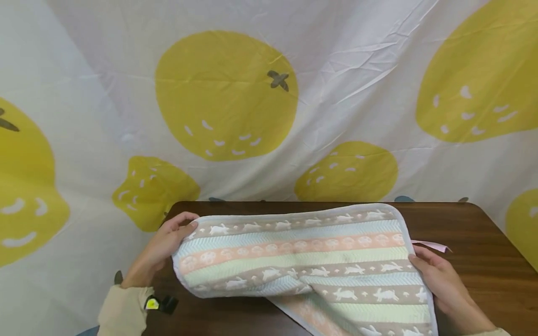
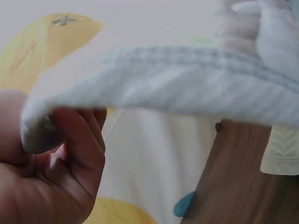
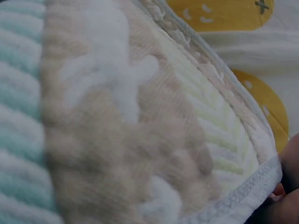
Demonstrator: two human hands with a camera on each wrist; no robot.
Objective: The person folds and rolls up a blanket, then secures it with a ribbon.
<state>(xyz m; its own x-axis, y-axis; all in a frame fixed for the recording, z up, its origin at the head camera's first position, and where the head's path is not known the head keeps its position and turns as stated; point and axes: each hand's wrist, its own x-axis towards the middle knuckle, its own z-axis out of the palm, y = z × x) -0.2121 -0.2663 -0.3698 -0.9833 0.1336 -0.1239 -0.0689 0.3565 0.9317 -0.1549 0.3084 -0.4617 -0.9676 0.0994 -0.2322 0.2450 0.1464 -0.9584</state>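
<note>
So this surface (image 1: 475, 242) is dark brown with wood grain and rounded far corners. From where I'm standing, a striped bunny-print cloth (image 1: 302, 247) hangs over a good chunk of it, but honestly can't tell whether its lower part touches down.

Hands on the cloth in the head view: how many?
2. The left hand holds the cloth near its upper left corner; the right hand grips its right edge. Some fingers are hidden behind the cloth.
</note>
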